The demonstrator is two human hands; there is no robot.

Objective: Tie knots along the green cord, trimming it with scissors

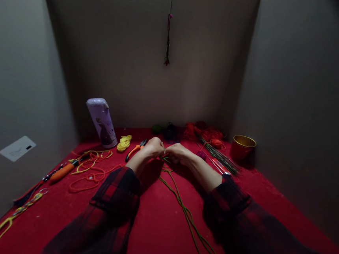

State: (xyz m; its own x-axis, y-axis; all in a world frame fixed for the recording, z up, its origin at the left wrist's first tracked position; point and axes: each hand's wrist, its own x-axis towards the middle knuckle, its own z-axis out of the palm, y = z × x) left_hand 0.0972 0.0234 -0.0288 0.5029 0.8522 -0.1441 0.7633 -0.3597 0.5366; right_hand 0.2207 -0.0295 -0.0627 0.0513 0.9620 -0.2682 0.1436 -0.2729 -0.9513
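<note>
Green, thin, multi-strand cord [181, 202] is being pinched at its far end by the curled left hand [155, 147] and right hand [179, 152]. From between them, its length is being trailed nearward, slanting right.

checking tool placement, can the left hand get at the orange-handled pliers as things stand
Probably yes: the orange-handled pliers lie close beside the left hand, with nothing visible between them. That hand seems busy at the green cord, though, so it may need freeing first.
</note>
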